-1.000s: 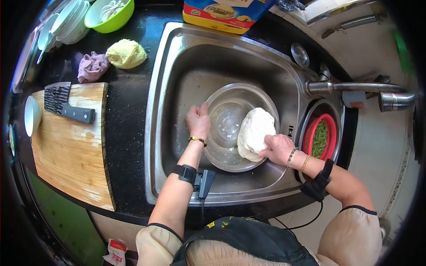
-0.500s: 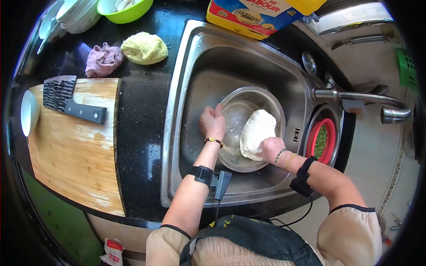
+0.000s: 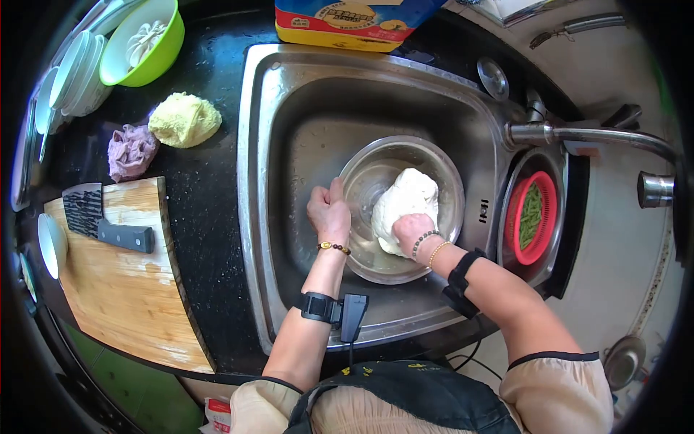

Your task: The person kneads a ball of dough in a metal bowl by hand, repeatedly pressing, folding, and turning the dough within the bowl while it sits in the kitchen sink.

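Note:
A metal bowl (image 3: 454, 166) sits inside the sink, with a thick white lump of dough (image 3: 408, 189) in it. My left hand (image 3: 329, 215) grips the bowl's left rim, fingers curled and thumb at the edge. Closed into a fist, my right hand (image 3: 415, 233) presses on the lower part of the dough. Its fingertips are hidden against the white surface. The bare metal of the bowl's inside shows to the left of the dough.
The steel sink (image 3: 254, 181) has a faucet (image 3: 600, 134) at right, beside a red basket (image 3: 547, 239) of green vegetables. Left are a cutting board (image 3: 123, 304), a cleaver (image 3: 124, 235), purple (image 3: 132, 152) and yellow cloths (image 3: 185, 120), and a green bowl (image 3: 168, 50).
My right hand has moved left and up from the dough's lower right edge onto the dough. The dough's outline has shifted. My left hand stays on the rim; the view has turned slightly.

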Action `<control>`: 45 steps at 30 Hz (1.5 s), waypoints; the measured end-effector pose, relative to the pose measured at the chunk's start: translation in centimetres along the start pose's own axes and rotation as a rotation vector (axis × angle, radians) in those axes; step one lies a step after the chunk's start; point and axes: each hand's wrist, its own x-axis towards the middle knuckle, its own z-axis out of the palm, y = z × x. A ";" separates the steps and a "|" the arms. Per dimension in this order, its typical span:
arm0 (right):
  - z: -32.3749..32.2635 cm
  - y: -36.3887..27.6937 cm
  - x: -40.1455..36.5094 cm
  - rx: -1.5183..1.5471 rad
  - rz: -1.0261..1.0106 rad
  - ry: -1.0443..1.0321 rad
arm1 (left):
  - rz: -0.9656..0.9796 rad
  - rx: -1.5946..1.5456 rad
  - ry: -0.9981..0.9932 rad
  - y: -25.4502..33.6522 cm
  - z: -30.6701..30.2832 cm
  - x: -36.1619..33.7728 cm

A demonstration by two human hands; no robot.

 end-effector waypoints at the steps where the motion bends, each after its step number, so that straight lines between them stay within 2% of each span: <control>1: -0.2 -0.2 0.4 -0.015 0.014 -0.023 | -0.004 -0.006 -0.002 0.0 -0.1 0.0; 5: -0.1 -1.0 1.7 0.014 0.069 -0.051 | -0.012 0.023 0.011 0.0 -0.1 -0.2; 7: 0.5 -1.2 2.2 0.051 0.099 0.028 | 0.031 0.008 0.044 -0.6 0.3 0.1; 10: 0.2 -1.1 1.9 0.072 0.095 0.025 | 0.040 0.034 0.025 -1.1 0.5 0.6; 14: 0.3 0.2 0.1 0.031 -0.049 0.064 | 0.033 -0.020 0.014 -1.4 0.4 0.9; 15: 0.1 0.2 -1.4 0.146 -0.123 0.287 | 0.046 0.004 0.009 -1.4 0.5 1.1; 16: -1.1 0.3 -2.3 0.144 -0.121 0.288 | 0.056 0.031 -0.001 -1.2 0.5 1.0; 18: -3.8 0.9 -3.6 0.288 0.012 0.300 | 0.069 0.007 0.001 -0.8 0.4 0.9; 20: -5.7 2.8 -3.2 0.362 0.160 0.620 | 0.082 -0.015 0.013 -0.5 0.5 0.6; 21: -6.5 3.8 -2.4 0.352 0.267 0.539 | 0.083 -0.011 0.021 -0.5 0.5 0.6; 22: -6.1 5.0 -1.1 0.336 0.283 0.505 | 0.085 -0.003 0.033 -0.5 0.5 0.6; 24: -4.8 5.7 2.8 0.374 0.375 0.144 | 0.097 0.021 0.036 -0.6 0.5 0.8; 25: -4.8 5.5 3.4 0.573 0.411 0.127 | 0.106 0.041 0.026 -0.7 0.4 0.8; 26: -4.6 5.1 3.5 0.577 0.407 0.126 | 0.107 0.046 0.028 -0.7 0.4 0.8; 29: -4.9 3.1 2.0 0.458 0.316 0.204 | 0.077 0.060 0.014 -0.3 0.4 0.4; 30: -4.6 1.8 1.2 0.404 0.275 0.319 | 0.073 0.062 0.008 0.0 0.3 0.4; 32: -4.6 -0.9 0.3 0.365 0.066 0.446 | 0.074 0.072 0.009 0.0 0.2 0.5; 34: -4.5 -3.2 0.2 0.316 -0.247 0.636 | 0.080 0.065 0.017 -0.6 0.2 0.4; 35: -5.0 -3.5 0.3 0.338 -0.350 0.628 | 0.078 0.076 0.018 -0.9 0.0 0.4; 36: -5.1 -3.3 0.5 0.345 -0.350 0.626 | 0.067 0.057 0.012 -0.9 -0.1 0.5; 39: -5.3 -1.5 0.1 0.365 -0.551 0.600 | 0.066 0.024 0.008 -0.9 0.2 0.7; 43: -4.9 0.3 -5.1 0.337 -0.527 0.594 | 0.045 0.048 -0.002 -0.6 0.1 0.5; 45: -4.9 1.1 -7.4 0.234 -0.289 0.514 | 0.044 0.065 -0.006 -0.3 0.0 0.5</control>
